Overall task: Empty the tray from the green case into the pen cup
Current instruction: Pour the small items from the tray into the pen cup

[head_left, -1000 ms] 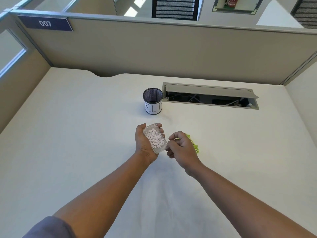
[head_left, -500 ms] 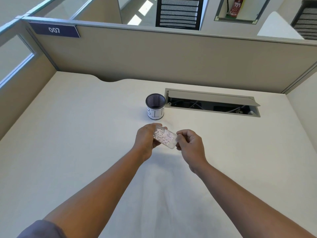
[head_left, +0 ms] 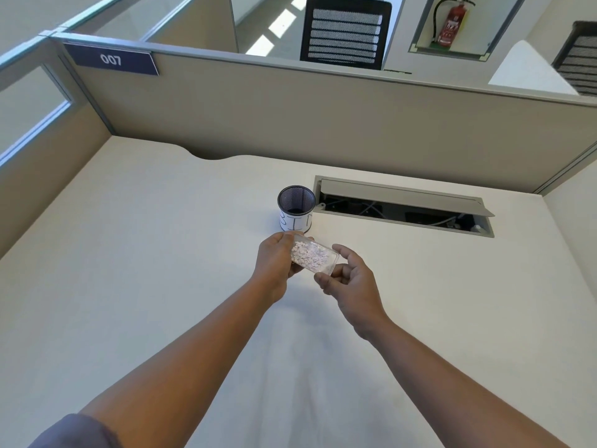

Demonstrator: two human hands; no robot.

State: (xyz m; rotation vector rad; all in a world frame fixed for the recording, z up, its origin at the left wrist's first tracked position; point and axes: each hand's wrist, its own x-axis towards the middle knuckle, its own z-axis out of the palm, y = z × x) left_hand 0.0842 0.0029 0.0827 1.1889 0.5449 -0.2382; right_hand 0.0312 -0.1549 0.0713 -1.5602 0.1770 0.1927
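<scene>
A small clear tray (head_left: 314, 257) filled with pale paper bits is held level just in front of the pen cup (head_left: 296, 208), a black mesh cup with a white label standing upright on the desk. My left hand (head_left: 275, 260) grips the tray's left end. My right hand (head_left: 349, 279) pinches its right end with thumb and fingers. The green case is not visible now.
An open cable hatch (head_left: 403, 205) with wires inside lies in the desk right of the cup. Beige partition walls (head_left: 290, 118) close off the back and left. The white desk (head_left: 145, 253) spreads wide to the left and right of my arms.
Both hands carried the tray forward toward the cup and turned it sideways. My right hand took hold of its right end. The green case, seen under my right hand before, is out of sight.
</scene>
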